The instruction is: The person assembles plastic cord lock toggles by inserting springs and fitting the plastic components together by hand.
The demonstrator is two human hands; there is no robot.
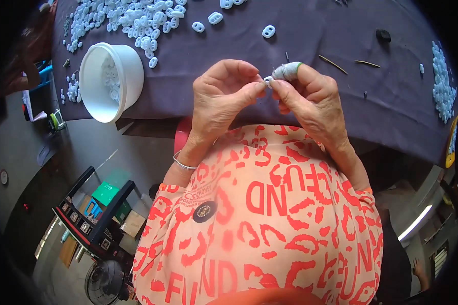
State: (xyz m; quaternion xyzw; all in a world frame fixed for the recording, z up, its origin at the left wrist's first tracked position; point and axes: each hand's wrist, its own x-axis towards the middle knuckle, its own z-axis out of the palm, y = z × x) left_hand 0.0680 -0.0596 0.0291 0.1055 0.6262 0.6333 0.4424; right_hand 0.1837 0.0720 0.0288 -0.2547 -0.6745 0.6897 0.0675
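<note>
Over the table's near edge, my two hands meet fingertip to fingertip. Between them is a small white plastic cord lock (268,80) with two holes. My left hand (223,94) is closed in a pinch, its thumb and index finger at the piece's left side. From the other side, my right hand (313,96) pinches the same piece with thumb and index finger. A white wrapping (287,71) with a green edge covers the right index finger. Past my hands lies a single loose cord lock (268,31).
A white tub (131,76) lies tipped left of my hands, with small pale pieces inside. Beyond it spreads a big heap of cord locks (132,18). Two thin sticks (333,64), a dark lump (383,35) and a pile of small white pieces (442,86) are right on the dark tablecloth (392,101).
</note>
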